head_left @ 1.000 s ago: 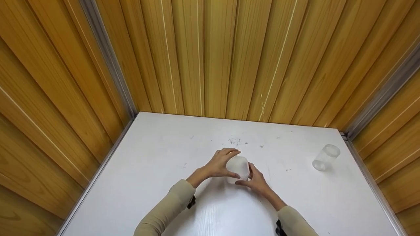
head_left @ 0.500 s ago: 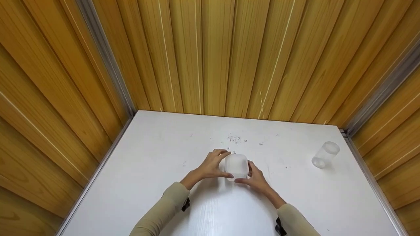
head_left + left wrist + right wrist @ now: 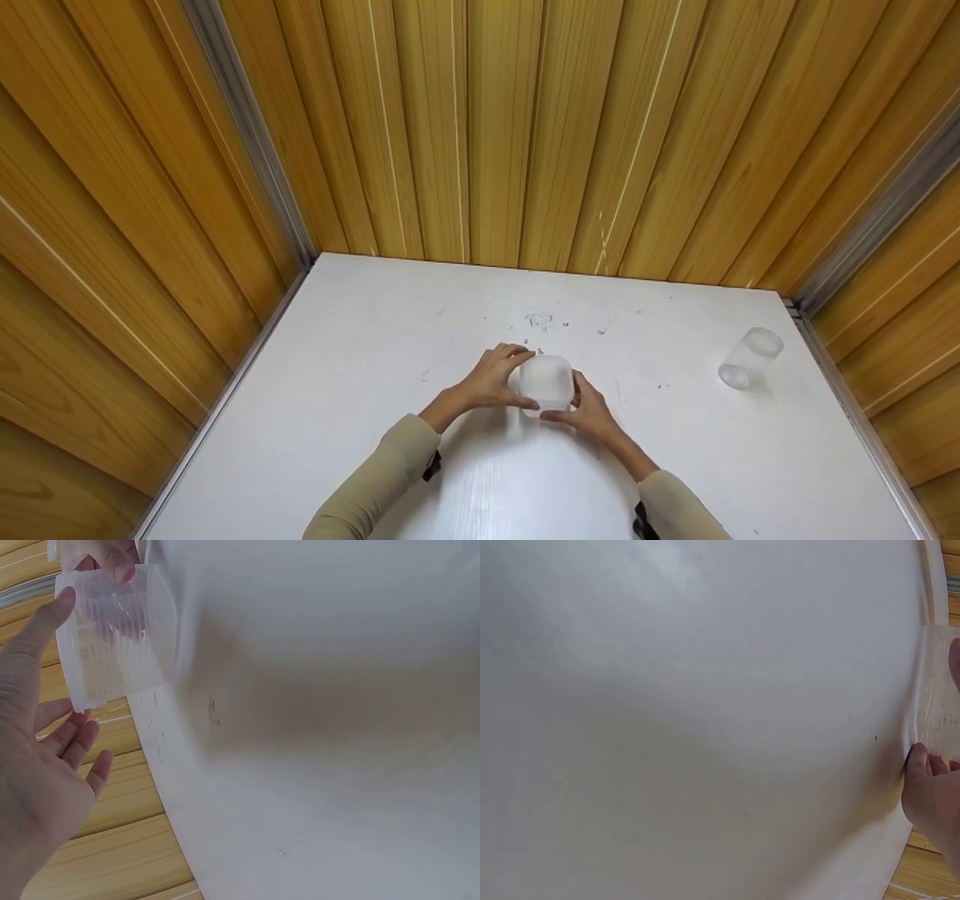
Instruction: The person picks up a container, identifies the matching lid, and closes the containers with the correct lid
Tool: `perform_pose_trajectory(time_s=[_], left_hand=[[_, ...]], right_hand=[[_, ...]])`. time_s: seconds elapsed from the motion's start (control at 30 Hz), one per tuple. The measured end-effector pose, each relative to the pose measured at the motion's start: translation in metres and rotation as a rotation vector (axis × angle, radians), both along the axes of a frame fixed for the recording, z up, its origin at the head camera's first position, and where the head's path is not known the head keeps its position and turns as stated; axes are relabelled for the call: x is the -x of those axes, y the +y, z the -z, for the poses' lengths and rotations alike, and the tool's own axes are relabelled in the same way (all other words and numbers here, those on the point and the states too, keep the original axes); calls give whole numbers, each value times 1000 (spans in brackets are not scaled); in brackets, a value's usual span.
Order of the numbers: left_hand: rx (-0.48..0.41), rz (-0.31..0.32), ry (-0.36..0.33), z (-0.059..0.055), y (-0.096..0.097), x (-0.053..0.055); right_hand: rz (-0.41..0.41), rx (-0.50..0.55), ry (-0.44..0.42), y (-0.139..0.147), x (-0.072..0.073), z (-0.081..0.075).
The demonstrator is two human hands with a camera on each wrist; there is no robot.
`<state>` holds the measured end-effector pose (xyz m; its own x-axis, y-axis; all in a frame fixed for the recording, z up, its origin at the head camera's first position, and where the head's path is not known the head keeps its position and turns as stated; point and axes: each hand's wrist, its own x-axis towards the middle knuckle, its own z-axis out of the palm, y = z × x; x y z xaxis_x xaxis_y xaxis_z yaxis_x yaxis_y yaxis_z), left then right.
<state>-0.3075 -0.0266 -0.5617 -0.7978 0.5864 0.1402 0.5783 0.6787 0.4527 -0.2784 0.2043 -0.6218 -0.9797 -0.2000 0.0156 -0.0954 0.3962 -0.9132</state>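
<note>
A translucent square plastic container (image 3: 547, 381) with rounded corners stands upright at the middle of the white table, between both hands. Its ribbed side walls (image 3: 120, 637) show in the left wrist view. My left hand (image 3: 491, 380) holds it from the left near the top, the thumb (image 3: 66, 598) at the near side of the rim and the fingers round the far side. From the right, my right hand (image 3: 589, 412) grips it lower down, with a fingertip (image 3: 919, 751) close to the table at the container's base.
A clear cylindrical jar (image 3: 751, 358) stands at the right of the white table (image 3: 360, 337). Dark scuff marks (image 3: 538, 321) lie behind the container. Wood-patterned walls (image 3: 495, 135) with metal corner posts enclose the table on three sides.
My left hand has drawn slightly left and back from over the container's top, uncovering more of it. The container's top now looks squarer to the view. My right hand stays on it.
</note>
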Motion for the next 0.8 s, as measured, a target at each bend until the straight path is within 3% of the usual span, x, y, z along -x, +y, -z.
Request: perform_pose_trajectory(time_s=[0.3, 0.8], left_hand=[[27, -15, -42, 2, 1, 3], [19, -17, -3, -1, -4, -3]], right_hand=[[-27, 20, 0, 1, 0, -2], [-47, 40, -11, 10, 2, -3]])
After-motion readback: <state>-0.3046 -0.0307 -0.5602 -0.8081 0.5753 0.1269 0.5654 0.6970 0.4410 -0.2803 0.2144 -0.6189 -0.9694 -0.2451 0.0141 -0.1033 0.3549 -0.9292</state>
